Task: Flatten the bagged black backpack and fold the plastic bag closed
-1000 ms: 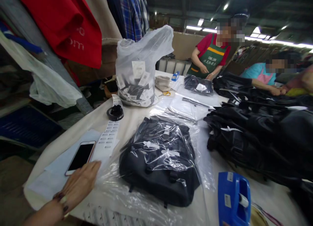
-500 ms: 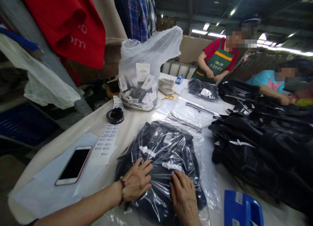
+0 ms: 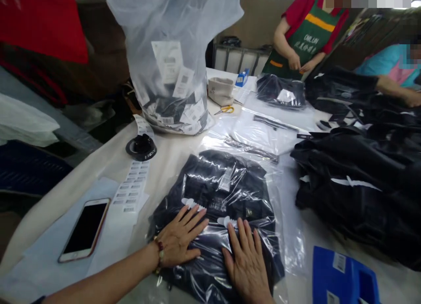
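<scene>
My left hand (image 3: 179, 238) and my right hand (image 3: 245, 264) lie flat with fingers spread on a clear plastic bag holding a black bag or garment (image 3: 223, 181). Neither hand grips anything. The plastic shines and creases over the black item, and white reflective marks show near my fingertips. To the left of my left hand lie a strip of barcode labels (image 3: 131, 190) and a smartphone (image 3: 84, 230) on pale paper. A blue tape dispenser (image 3: 342, 275) stands right of my right hand.
A large clear sack of tagged packets (image 3: 171, 80) stands at the table's far side, near yellow-handled scissors (image 3: 225, 109). Black garments (image 3: 355, 181) are heaped at right. Co-workers in a green apron (image 3: 305, 32) and a blue top (image 3: 391, 65) stand beyond.
My hands have gone from slightly curled on the plastic to flat with fingers spread. The view has tipped lower and closer, and the black item lies flatter in its bag.
</scene>
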Available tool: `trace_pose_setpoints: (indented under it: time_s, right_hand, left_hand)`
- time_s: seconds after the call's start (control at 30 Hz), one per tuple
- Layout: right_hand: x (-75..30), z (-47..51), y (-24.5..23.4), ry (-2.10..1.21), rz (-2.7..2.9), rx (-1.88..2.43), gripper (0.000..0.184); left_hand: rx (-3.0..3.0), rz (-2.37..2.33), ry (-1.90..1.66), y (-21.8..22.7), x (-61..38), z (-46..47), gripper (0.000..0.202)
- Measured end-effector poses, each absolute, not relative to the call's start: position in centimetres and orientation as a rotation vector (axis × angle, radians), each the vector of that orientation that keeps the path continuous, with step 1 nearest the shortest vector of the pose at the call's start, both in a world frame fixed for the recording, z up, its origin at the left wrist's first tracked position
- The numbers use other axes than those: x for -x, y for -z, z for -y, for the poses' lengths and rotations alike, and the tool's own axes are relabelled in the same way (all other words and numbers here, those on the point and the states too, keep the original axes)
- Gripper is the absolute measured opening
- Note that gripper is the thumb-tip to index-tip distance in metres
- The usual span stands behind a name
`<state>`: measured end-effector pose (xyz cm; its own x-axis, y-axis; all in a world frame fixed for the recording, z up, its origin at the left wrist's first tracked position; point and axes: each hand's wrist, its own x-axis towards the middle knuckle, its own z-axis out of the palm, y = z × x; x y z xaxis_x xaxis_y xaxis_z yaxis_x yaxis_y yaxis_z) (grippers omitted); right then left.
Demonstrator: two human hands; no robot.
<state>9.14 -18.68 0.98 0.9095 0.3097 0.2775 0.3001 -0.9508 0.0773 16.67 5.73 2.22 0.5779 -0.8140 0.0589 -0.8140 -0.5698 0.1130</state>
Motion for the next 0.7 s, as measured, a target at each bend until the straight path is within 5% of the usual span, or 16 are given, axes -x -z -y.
trace_pose_setpoints:
  time_s: [0.7]
  right_hand:
    - [-8.9, 18.7, 0.7, -0.487, -0.486, -3.216, 0.055]
  left_hand:
    - [-2.628, 1.428, -0.106, -0.1, -16.7, -6.0, 0.082]
